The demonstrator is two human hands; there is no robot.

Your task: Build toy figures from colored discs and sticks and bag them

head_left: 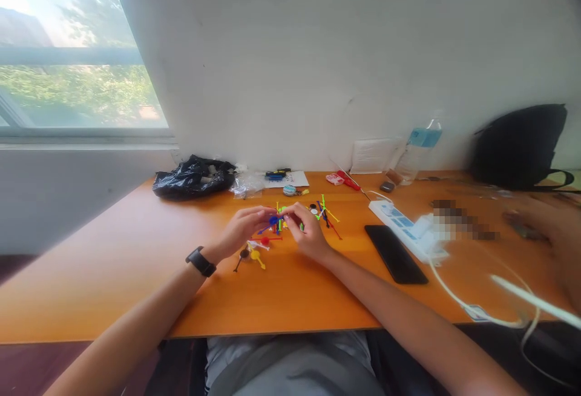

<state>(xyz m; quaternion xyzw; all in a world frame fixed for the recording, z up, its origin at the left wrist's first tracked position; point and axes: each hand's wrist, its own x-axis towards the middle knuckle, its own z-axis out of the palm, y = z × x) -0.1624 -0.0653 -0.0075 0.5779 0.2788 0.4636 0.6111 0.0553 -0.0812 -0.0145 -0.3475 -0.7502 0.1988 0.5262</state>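
Observation:
Both my hands meet over a scatter of small coloured plastic sticks [324, 211] on the orange desk [113, 275]. My left hand [242, 229], with a black band on its wrist, pinches a blue stick piece [273, 220] at its round end. My right hand [306, 232] is curled and pinches the other side of the same cluster, where green and blue sticks cross. Red, yellow and dark sticks [256, 254] lie loose just below my left hand.
A black phone [396, 254] and a white power strip [408, 229] with cables lie to the right. At the back are a black plastic bag [194, 177], a water bottle [415, 154] and a black backpack [520, 145]. Another person's hand [551, 226] shows at the right edge.

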